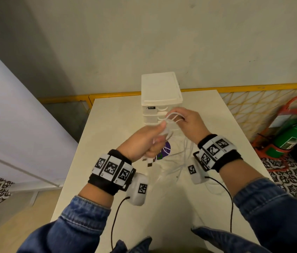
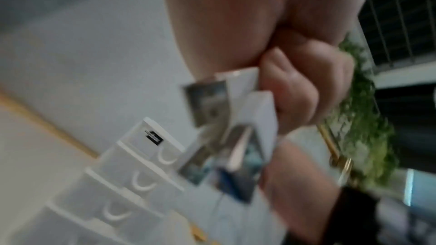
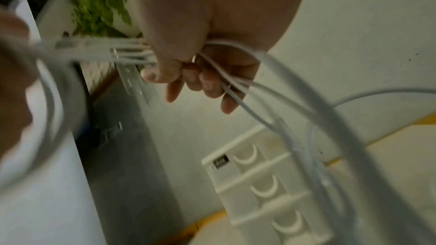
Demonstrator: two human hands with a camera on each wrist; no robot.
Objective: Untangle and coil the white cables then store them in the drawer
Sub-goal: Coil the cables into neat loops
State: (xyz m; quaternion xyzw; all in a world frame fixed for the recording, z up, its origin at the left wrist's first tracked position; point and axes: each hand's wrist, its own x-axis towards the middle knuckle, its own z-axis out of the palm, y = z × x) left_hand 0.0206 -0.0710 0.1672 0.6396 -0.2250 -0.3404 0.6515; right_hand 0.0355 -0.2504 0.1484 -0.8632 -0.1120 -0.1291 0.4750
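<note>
While I hold both hands up in front of the drawer unit [image 1: 159, 99], my left hand [image 1: 145, 141] is curled into a fist round a bunch of the white cables [image 1: 171, 116], and the USB plugs [image 2: 226, 131] poke out below my little finger, metal ends pointing down toward the counter [image 1: 118, 128]. My right hand [image 1: 192, 125] is just beside the left, nearer the drawer unit's front, and its fingers [image 3: 207, 81] are bent round several strands, thumb pressing them in; from the wrist view the cords run out from between thumb and fingers toward my left hand on one side and fall away in big loose loops on the other. A short span of cable arches between the two hands, right in front of the unit's middle drawers. The rest of the tangle hangs down from my hands and trails onto the counter on my side of the drawer unit, beside a round purple sticker [image 1: 166, 149]. Every drawer I can see in the unit is pushed in, its curved handles [image 3: 246, 156] all lined up. The unit itself stands at the far edge of the counter, against the wall. Off to the right of the drawer unit, down on the patterned floor, a green fire extinguisher [image 1: 289, 139] sits in a red stand.
</note>
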